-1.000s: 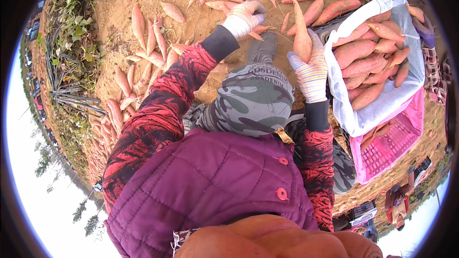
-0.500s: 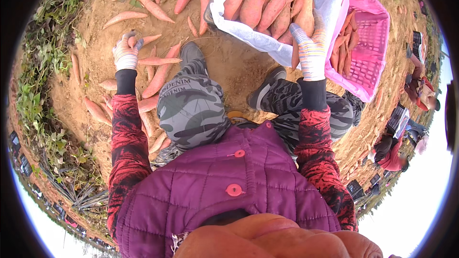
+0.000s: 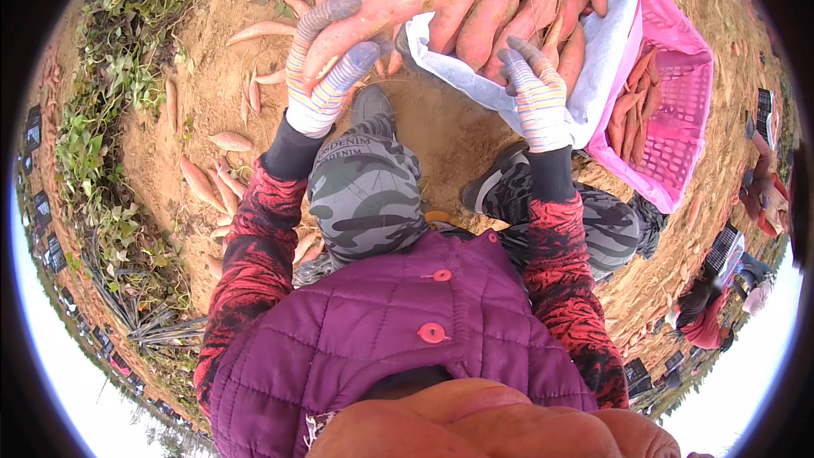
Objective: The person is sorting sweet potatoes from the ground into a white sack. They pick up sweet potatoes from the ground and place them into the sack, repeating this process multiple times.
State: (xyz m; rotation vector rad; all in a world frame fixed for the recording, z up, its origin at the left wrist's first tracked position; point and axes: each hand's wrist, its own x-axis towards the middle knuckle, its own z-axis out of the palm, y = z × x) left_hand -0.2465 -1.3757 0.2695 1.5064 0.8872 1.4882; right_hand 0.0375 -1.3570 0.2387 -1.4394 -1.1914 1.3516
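Note:
My left hand, in a striped work glove with grey fingertips, grips a large, long pink sweet potato. That root is raised off the ground, its far end reaching the edge of a white-lined container. Inside the lining lies a heap of sweet potatoes. Over the near right edge of this heap is my right hand, gloved alike, its fingers apart and nothing seen in them. Its fingertips are close to the heaped roots; whether they touch cannot be made out.
A pink crate on the right holds thinner sweet potatoes. Loose sweet potatoes lie on the soil to the left, more at the far side. Green vines line the left. Another person bends at the far right.
My left hand has come up and right from the ground roots and now holds the large sweet potato. My right hand has let go of the root beside the lining and opened.

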